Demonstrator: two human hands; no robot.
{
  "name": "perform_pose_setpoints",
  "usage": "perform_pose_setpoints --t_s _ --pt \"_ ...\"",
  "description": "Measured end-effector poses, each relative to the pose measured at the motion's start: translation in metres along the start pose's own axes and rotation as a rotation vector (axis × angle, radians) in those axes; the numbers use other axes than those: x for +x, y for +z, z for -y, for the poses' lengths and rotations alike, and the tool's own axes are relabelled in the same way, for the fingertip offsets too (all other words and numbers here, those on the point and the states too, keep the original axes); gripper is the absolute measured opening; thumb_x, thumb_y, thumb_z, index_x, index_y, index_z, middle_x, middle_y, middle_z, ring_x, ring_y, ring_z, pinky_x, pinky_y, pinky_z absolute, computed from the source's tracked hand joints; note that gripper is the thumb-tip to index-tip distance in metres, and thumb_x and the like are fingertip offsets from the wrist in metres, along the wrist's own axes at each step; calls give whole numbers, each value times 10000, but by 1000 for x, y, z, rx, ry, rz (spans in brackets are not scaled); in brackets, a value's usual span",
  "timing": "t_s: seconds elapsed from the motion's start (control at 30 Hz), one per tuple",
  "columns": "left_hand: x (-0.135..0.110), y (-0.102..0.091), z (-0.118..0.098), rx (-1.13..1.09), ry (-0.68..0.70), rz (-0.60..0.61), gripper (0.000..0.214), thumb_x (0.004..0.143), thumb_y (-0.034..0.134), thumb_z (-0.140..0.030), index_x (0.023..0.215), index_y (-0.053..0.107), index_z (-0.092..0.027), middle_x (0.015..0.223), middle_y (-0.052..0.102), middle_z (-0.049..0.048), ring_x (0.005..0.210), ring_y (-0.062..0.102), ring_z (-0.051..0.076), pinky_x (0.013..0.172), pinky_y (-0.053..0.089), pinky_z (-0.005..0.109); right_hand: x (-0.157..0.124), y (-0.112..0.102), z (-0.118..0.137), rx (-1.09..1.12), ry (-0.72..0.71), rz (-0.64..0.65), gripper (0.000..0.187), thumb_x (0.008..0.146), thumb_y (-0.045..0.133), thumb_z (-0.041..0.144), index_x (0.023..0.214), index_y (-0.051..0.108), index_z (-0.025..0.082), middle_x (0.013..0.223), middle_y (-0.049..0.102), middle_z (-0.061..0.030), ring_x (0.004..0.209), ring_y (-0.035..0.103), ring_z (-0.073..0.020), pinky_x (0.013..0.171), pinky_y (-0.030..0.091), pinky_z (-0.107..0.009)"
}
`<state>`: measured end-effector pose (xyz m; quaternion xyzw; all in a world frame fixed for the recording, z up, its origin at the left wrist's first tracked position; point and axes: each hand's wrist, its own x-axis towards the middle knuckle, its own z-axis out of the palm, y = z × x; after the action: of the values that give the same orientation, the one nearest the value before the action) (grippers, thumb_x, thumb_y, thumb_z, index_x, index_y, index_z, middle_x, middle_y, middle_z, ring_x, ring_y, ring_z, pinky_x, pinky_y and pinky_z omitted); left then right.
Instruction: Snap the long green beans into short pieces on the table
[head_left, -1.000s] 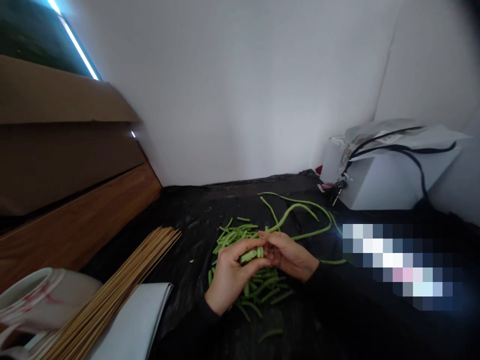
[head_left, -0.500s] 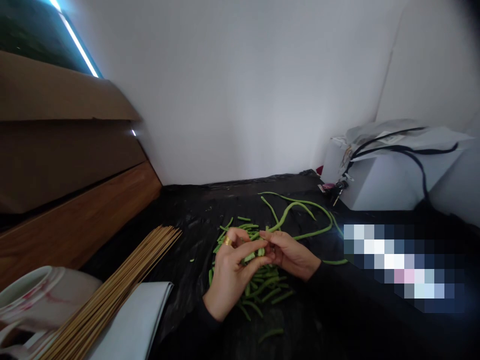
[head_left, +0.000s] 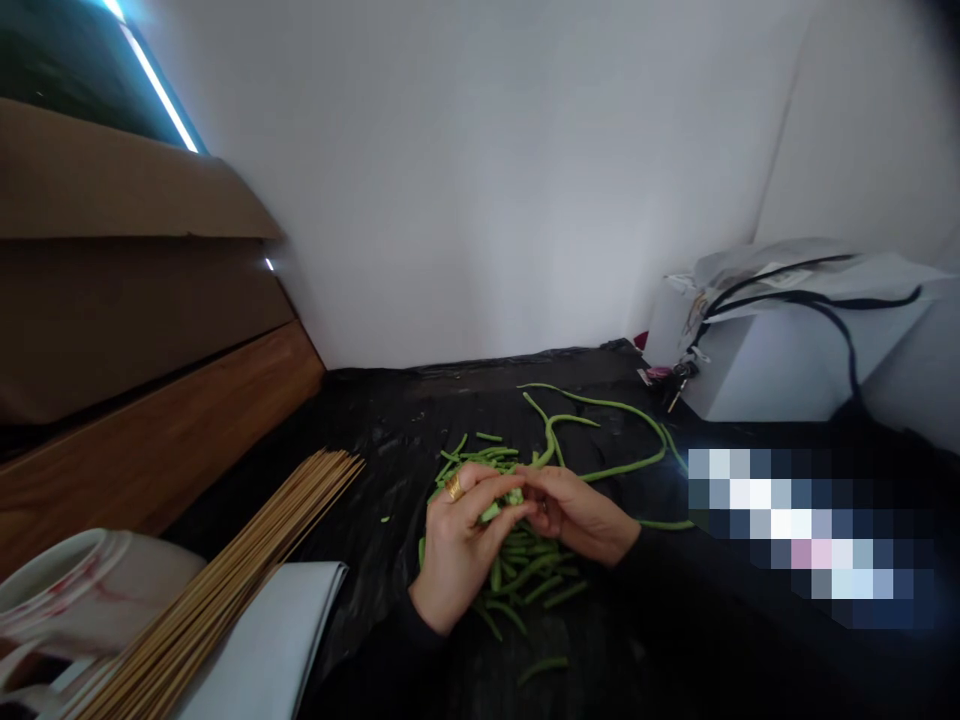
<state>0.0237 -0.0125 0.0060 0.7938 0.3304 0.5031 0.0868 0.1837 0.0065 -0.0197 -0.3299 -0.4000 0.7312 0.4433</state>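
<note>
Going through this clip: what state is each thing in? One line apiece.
Left hand, curled around bean pieces
Right hand, pinching long bean
Long bean, bent, trailing beyond the hands
Loose pieces, short, scattered in a pile
Other long beans, curved, lying down
Sticks, bundled
Mug, open-topped
White sheet, partly hidden by sticks
White box, plastic on top
</note>
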Motion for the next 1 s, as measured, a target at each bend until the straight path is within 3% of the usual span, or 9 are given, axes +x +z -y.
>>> perform_pose_setpoints --t_s 0.1,0.2,0.27,0.4,0.53,0.67,0.77,0.87,1.0 --pt "0 1 4 -23 -115 -39 224 772 744 -237 986 694 -195 852 678 30 802 639 165 743 497 265 0 -3 3 13 -48 -12 436 789 673 481 528 579 145 455 482 29 405 382 -54 415 220 -225" --pt "0 1 7 -14 -218 -89 101 774 737 -238 837 686 -177 775 684 16 738 640 161 722 492 267 0 -5 6 76 -68 -48 389 759 713 451 561 585 142 489 504 33 423 404 -51 421 236 -214" --pt "0 0 8 -26 -225 -90 53 805 703 -220 843 696 -183 771 693 16 727 642 158 722 492 268 0 -5 7 105 -71 -84 361 736 738 439 591 593 142 501 516 38 428 413 -51 422 242 -207" --pt "0 -1 6 -67 -179 -60 211 803 704 -202 1015 700 -203 853 711 33 805 651 175 768 496 282 0 -3 8 105 -63 -90 377 732 741 441 579 577 138 496 508 41 423 408 -46 420 244 -197" --pt "1 -1 3 -110 -140 -37 109 827 674 -191 925 719 -203 870 714 44 816 646 177 752 495 278 -1 -2 8 125 -61 -94 359 721 756 429 601 590 135 512 524 39 441 422 -45 435 260 -193" --pt "2 -3 2 -182 -220 -91 77 822 677 -209 886 718 -198 841 696 31 802 623 165 758 476 270 1 -5 9 143 -99 -121 357 735 749 416 581 593 133 491 520 38 424 402 -43 432 255 -201" --pt "4 -6 2 -371 -397 -191 64 820 672 -235 865 681 -190 832 657 11 770 589 131 714 457 231 5 -10 9 165 -95 -183 336 724 759 397 587 605 133 490 525 37 427 413 -47 431 258 -202" --pt "9 -10 6 -752 -613 -263 112 853 600 -284 813 579 -182 755 597 -22 565 464 67 512 369 174 7 -14 8 182 -73 -193 315 710 772 387 606 614 135 510 538 36 447 433 -51 445 285 -200" --pt "14 -13 11 -1121 -784 -249 207 834 546 -345 733 489 -173 567 423 -63 442 306 53 417 269 170 5 -13 8 154 -67 -135 338 708 769 407 592 596 140 524 539 35 452 427 -54 447 290 -207"
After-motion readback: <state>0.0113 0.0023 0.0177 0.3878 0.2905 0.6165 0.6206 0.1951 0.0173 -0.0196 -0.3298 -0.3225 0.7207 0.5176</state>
